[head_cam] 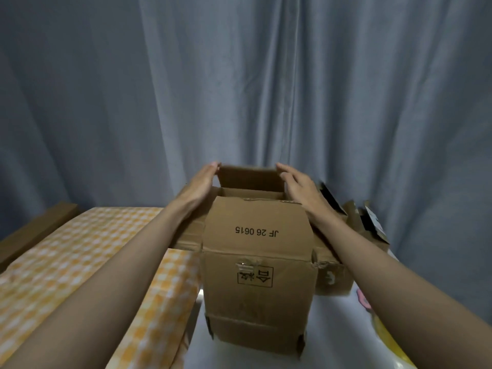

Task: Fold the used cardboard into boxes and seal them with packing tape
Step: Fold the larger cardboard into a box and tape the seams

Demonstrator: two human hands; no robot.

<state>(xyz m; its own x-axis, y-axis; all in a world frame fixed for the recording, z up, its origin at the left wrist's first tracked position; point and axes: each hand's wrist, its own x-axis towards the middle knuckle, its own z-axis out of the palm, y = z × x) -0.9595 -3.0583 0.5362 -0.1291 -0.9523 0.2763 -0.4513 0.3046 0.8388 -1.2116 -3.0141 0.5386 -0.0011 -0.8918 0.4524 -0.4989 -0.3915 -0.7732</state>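
The left hand [198, 183] and the right hand [299, 189] reach forward with straight fingers, flat against the left and right ends of the far flap [250, 176] of the cardboard box [257, 275]; neither hand curls round anything. The box stands upright in the middle of the scene, its near flap [257, 227] already folded over the top, the far flap upright. The side flaps spread outward under the forearms, and I judge they could spring up or catch as the far flap comes down, leaving a crooked seam. No tape is in sight, so the flaps may reopen once let go.

A grey curtain [266, 75] fills the far side. A yellow checked cloth [66, 262] covers the surface at left, a white surface [332, 328] lies at right, and more cardboard [370, 222] sits far right.
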